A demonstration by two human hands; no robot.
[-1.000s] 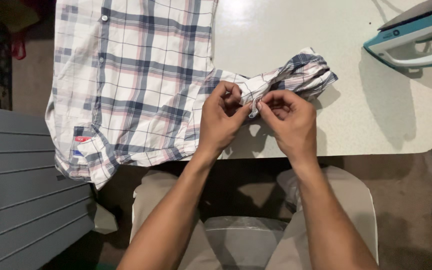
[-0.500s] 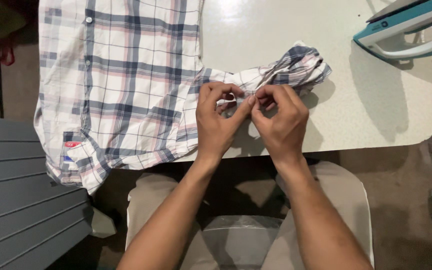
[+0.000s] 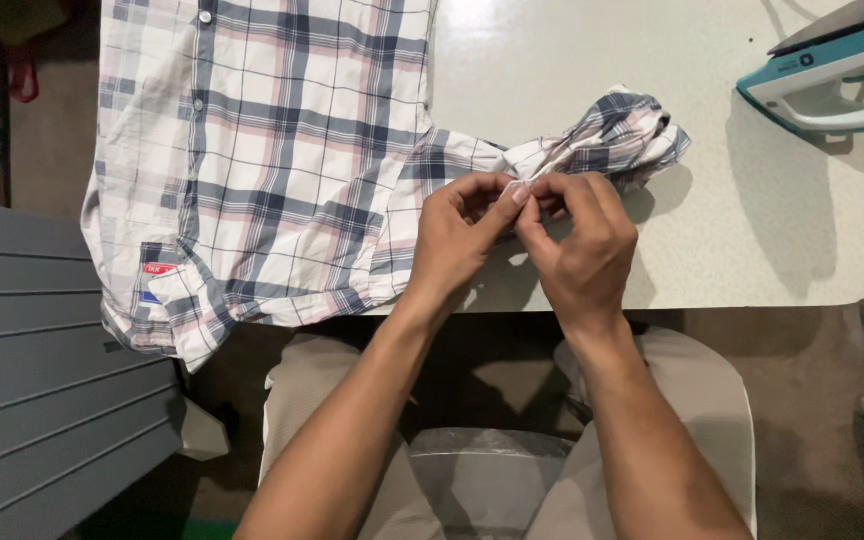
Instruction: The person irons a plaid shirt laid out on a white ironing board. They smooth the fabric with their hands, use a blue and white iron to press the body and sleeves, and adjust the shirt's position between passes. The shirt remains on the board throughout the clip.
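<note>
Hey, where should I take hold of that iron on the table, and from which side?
Take the iron by its white handle bar, probably reaching in from the right side of the table. It lies at the far right corner with the teal body uppermost; the bar and its open slot face the near edge, clear of the plaid shirt.

Both hands (image 3: 522, 235) pinched on the plaid shirt's (image 3: 272, 150) bunched sleeve (image 3: 612, 135).

Iron (image 3: 832, 80) cut off, perhaps half.
</note>
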